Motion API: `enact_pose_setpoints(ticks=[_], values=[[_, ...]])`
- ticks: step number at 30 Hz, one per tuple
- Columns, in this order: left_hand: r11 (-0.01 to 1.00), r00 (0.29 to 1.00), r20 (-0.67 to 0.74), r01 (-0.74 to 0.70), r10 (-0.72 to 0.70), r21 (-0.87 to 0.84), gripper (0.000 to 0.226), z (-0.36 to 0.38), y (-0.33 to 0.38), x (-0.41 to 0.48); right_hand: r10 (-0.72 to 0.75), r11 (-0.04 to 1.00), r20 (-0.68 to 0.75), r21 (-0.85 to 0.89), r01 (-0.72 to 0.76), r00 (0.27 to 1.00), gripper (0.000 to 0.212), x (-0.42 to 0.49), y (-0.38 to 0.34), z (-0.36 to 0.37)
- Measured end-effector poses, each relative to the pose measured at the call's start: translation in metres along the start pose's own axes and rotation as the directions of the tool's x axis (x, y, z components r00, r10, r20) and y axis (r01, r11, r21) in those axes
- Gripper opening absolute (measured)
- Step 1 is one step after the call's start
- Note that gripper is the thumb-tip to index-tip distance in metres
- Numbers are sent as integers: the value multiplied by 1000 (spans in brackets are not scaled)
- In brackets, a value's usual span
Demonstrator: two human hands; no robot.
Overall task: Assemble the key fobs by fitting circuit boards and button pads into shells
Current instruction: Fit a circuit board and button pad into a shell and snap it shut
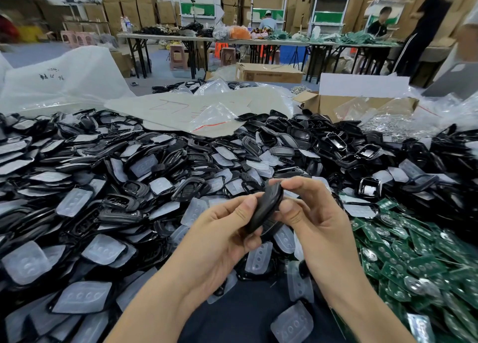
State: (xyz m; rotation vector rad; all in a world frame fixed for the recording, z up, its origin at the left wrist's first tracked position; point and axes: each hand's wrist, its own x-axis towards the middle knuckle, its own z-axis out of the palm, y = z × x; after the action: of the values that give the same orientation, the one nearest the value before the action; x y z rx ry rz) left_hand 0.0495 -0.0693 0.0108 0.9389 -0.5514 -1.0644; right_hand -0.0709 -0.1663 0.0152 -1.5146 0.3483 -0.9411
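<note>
Left hand (222, 235), right hand (316, 220) — pinching shell (266, 208), bag (77, 66) "96"

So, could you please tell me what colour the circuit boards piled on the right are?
The circuit boards are green; clearest in the head view.

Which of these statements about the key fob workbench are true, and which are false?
1. The left hand and right hand both hold one black shell. True.
2. The green circuit boards lie on the person's left. False: they are piled on the right.
3. Translucent button pads lie mixed among loose shells. True.
4. The cardboard box behind the pile is closed. False: its flaps stand open.
</note>
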Motion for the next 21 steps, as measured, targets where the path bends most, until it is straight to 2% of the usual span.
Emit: enact_pose_setpoints(ticks=[3, 7, 13, 21], values=[[1000, 1000, -10, 14, -14, 6, 26, 3, -1, -1, 7, 999, 11, 44, -8, 1000, 15, 0, 0, 0], [988, 987, -83, -130, 138, 87, 29, 6, -7, 0, 6, 999, -27, 54, -4, 1000, 14, 1, 2, -1], [917, 954, -40, -272, 296, 293, 35, 8, -10, -1, 17, 1000, -70, 18, -16, 997, 13, 0, 7, 3], [913, 942, -50, -307, 331, 269, 32, 10, -11, -3, 5, 1000, -95, 30, -2, 995, 13, -1, 2, 8]])
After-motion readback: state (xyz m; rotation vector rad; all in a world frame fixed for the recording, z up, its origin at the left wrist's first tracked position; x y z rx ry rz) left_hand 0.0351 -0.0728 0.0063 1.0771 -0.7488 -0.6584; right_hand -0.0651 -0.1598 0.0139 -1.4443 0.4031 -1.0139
